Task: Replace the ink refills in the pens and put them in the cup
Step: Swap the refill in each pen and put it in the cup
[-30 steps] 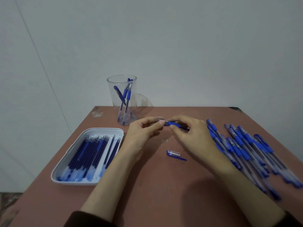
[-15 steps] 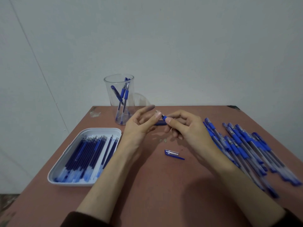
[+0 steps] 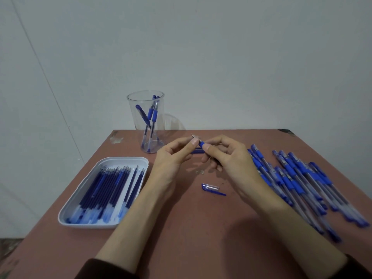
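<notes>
Above the bench [image 3: 201, 228], near the cup [image 3: 148, 121], now holds the pen [image 3: 201, 144] higher, tip tilted up; pinches tip end with left hand [image 3: 173, 158], blue grip with right hand [image 3: 231, 158]; probably unscrewing for refill swap.

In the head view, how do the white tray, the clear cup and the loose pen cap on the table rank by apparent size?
1. white tray, largest.
2. clear cup; it stands farther from the camera, yet is clearly second.
3. pen cap, smallest by far.
</notes>
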